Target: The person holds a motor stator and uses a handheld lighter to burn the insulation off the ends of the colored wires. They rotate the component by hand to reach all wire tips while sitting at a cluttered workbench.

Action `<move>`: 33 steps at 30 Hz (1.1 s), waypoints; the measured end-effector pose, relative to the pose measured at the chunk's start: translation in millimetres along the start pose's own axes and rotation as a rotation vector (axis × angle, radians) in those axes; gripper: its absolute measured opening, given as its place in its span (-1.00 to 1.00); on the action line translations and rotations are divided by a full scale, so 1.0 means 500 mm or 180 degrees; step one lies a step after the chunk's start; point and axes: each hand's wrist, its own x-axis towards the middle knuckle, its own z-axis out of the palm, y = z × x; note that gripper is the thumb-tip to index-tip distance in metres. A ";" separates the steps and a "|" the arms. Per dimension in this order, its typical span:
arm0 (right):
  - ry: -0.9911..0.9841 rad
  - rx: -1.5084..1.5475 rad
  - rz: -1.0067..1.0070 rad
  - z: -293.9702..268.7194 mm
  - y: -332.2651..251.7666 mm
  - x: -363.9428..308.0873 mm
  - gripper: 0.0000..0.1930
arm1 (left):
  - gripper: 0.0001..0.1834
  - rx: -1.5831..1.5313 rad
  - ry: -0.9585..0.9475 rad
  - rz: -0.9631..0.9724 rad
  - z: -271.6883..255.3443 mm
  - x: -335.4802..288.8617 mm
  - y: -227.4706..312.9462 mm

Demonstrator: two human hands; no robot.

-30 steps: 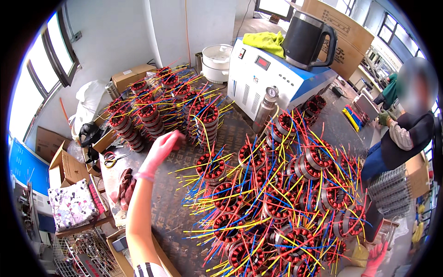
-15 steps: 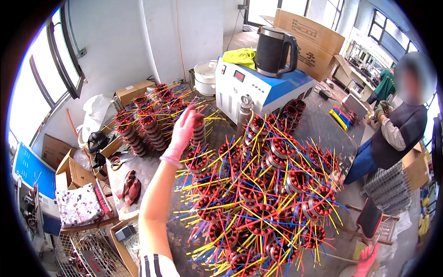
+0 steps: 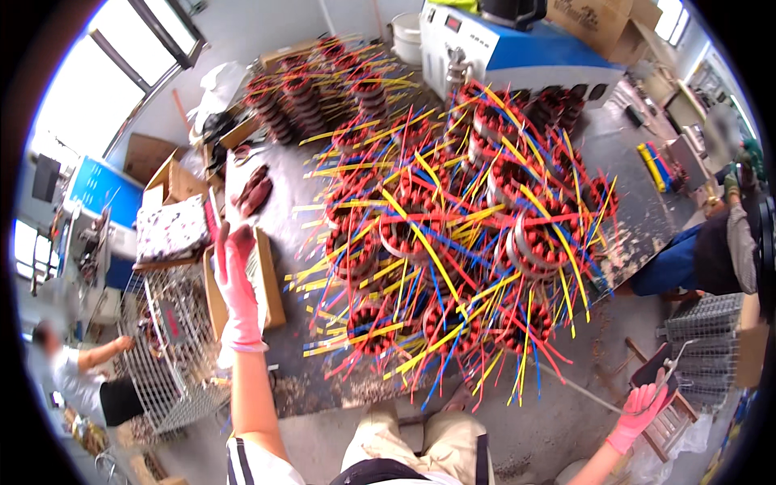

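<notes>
Much of the heap of wire-wound rings [image 3: 537, 246] is smothered by its own loose wires [image 3: 420, 234], so from where I stand I can't count the lower ones or see how they sit. The right hand [image 3: 641, 408], in a pink glove, is bent round a thin grey tool [image 3: 669, 370] well off to the side of the table [image 3: 634, 198]; the handle is lost inside the fingers, and a slim hose [image 3: 582, 393] beside it runs in under the table's edge. The left hand [image 3: 237, 295], gloved too, is released, its fingers stretched and apart, hiding part of an open cardboard box [image 3: 271, 283]; its darker fingertips are hard to make out. Up at the top, a dark mug [image 3: 513, 10] on the blue and white machine [image 3: 517, 48] is cut off, and a co-worker [image 3: 731, 234] at the far right fades into the dark rim. As for the rings, they lie across the middle of the table, some upright, some tipped over, grey metal outside with dark red windings within, bristling with red, yellow and blue wire ends. Behind them, more rings stand in neat stacks [image 3: 303, 105].
</notes>
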 end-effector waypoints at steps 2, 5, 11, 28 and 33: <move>0.0282 -0.0055 0.0069 0.012 0.000 -0.002 -0.46 | -0.49 0.0079 0.0232 -0.0172 -0.007 -0.108 0.015; -0.0185 0.0019 0.0404 0.022 -0.011 -0.010 -0.50 | -0.50 0.0155 0.0774 0.0174 -0.044 -0.224 -0.031; -0.0503 0.0373 0.0369 -0.008 0.056 -0.059 -0.50 | -0.53 0.0015 0.1122 0.0738 -0.050 -0.360 -0.106; -0.1490 0.0949 0.0198 -0.279 0.283 -0.262 -0.57 | -0.50 0.0424 0.0471 0.1552 -0.223 -0.700 -0.253; -0.1818 0.0703 -0.0070 -0.347 0.254 -0.294 -0.55 | -0.55 0.0606 -0.0279 0.1725 -0.191 -0.725 -0.139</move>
